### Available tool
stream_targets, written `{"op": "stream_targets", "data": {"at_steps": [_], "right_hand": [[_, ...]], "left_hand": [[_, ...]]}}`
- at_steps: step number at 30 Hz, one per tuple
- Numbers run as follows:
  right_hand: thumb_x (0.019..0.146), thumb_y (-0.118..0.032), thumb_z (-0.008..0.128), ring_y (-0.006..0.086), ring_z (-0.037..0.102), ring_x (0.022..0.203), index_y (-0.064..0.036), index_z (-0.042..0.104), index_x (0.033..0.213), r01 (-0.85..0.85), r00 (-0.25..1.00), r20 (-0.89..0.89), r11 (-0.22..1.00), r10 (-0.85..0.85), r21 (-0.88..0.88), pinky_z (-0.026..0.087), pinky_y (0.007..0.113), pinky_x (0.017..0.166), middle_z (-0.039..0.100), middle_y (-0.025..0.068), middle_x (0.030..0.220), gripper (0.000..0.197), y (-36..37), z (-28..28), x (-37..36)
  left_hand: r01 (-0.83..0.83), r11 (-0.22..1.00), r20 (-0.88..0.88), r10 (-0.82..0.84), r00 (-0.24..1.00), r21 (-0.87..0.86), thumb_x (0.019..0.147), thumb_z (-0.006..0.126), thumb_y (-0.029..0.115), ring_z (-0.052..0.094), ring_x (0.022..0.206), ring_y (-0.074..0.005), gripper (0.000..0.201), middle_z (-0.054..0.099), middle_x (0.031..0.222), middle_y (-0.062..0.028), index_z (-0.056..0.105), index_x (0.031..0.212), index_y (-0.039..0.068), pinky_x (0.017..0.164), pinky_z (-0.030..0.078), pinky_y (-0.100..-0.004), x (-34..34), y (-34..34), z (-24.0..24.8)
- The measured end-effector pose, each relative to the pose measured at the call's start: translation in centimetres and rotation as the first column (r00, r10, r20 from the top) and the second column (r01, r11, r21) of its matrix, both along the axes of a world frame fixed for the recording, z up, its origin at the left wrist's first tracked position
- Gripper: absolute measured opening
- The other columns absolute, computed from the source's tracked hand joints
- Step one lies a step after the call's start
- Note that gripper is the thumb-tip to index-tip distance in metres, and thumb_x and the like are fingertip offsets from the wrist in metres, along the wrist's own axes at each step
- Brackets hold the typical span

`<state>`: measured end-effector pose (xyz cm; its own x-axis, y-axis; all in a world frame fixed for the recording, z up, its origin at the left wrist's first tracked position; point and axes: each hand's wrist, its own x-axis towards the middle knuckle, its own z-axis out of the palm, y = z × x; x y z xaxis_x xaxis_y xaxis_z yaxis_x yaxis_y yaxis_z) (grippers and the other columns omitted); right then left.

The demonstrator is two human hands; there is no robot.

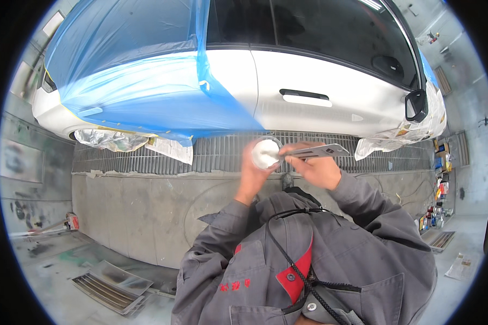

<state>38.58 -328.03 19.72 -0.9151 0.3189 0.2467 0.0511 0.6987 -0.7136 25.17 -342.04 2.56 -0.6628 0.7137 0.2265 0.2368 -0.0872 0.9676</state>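
In front of my body, my left hand is wrapped round a cup from its left side. White paint, or a similar thick-looking white liquid, shows inside it. My right hand grips a flat, slotted mixing stick, grey and metallic. Its inner end points left to the cup, and its wide end sticks out past my right fingers. Slight motion blur hides whether the tip dips into the white liquid.
Beyond my hands stands a white car, partly draped in blue masking film. Newspaper covers its lower right end. Floor grating runs alongside it. Cans and bottles line the right wall; a hose or cable lies on the floor.
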Motion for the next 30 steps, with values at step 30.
{"op": "stream_targets", "data": {"at_steps": [30], "right_hand": [[0.095,-0.005,0.071,0.0272,0.072,0.081,-0.0043,0.077,0.116,-0.225,0.969,0.081,0.970,0.232,-0.090,0.060,0.039,0.073,0.077,0.0137,0.106,0.021,2.8,1.3,0.3]], "left_hand": [[0.177,0.983,-0.103,-0.181,0.978,-0.046,0.068,0.095,0.010,0.059,0.128,-0.0356,0.083,0.061,0.139,-0.0154,0.056,0.142,0.005,0.111,0.046,-0.0438,1.7,-0.6,0.1]]}}
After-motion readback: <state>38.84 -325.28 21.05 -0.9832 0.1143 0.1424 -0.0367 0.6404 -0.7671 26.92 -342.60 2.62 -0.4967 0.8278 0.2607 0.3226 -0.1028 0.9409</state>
